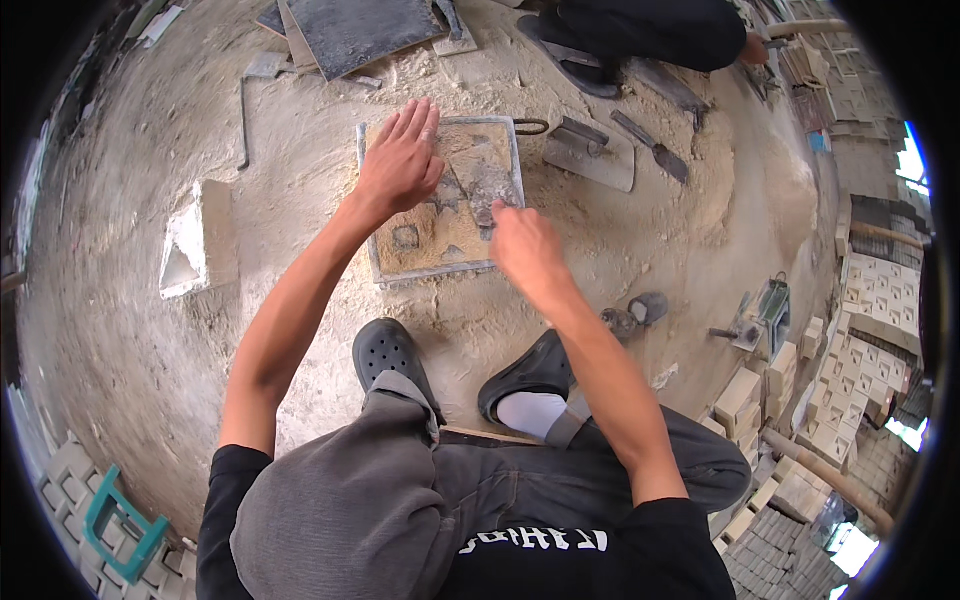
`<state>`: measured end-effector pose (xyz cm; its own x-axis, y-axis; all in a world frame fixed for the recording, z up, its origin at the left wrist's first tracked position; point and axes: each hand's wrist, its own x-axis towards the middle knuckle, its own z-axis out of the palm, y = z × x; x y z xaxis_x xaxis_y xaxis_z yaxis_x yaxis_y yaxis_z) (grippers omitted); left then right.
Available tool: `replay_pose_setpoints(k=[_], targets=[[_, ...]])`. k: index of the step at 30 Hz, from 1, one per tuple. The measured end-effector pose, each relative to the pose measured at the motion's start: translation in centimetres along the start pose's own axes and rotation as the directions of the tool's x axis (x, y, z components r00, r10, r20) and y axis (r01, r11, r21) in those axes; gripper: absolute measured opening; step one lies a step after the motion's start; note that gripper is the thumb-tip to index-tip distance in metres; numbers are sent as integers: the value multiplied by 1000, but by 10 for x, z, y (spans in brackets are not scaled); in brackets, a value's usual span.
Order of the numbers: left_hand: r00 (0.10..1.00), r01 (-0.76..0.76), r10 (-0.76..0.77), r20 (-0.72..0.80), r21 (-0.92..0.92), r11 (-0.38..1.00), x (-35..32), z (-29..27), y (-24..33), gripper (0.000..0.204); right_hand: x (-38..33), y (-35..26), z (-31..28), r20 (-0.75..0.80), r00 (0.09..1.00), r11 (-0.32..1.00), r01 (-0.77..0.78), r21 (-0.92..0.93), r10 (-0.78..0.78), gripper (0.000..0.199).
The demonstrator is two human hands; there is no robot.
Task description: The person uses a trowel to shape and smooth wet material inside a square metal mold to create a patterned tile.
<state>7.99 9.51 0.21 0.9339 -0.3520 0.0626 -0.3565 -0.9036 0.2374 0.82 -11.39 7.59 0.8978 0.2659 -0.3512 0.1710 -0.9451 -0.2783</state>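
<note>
A square metal mould lies on the dusty ground in front of my feet, filled with sandy, grey-streaked mix. My left hand rests flat on its upper left part, fingers spread. My right hand is at the mould's right side, fingers closed around a small tool whose tip touches the mix; the tool itself is mostly hidden.
A trowel and a flat float lie right of the mould. A pale block sits at left. Dark slabs lie beyond. Another person crouches at top right. Stacked moulded blocks fill the right side.
</note>
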Motion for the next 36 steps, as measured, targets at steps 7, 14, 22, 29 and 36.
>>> replay_pose_setpoints(k=[7,14,22,29,36], targets=[[999,10,-12,-50,-27,1000,-10,2,-3,66,-56,-16,11,168,985,998,-31,-53,39,32],[963,169,-204,-178,-195,966,-3,9,-5,60,1,-17,-4,-141,988,998,60,12,-57,24],[973,200,-212,-89,-124,972,-23,0,-13,61,-48,-30,28,35,999,999,-27,-19,28,26],[980,186,-185,74,0,983,-2,9,13,72,-81,-15,-11,121,983,990,-130,-61,136,33],[947,-286,288,141,-38,958,-53,21,123,82,-52,43,-46,-116,972,977,-209,-46,202,36]])
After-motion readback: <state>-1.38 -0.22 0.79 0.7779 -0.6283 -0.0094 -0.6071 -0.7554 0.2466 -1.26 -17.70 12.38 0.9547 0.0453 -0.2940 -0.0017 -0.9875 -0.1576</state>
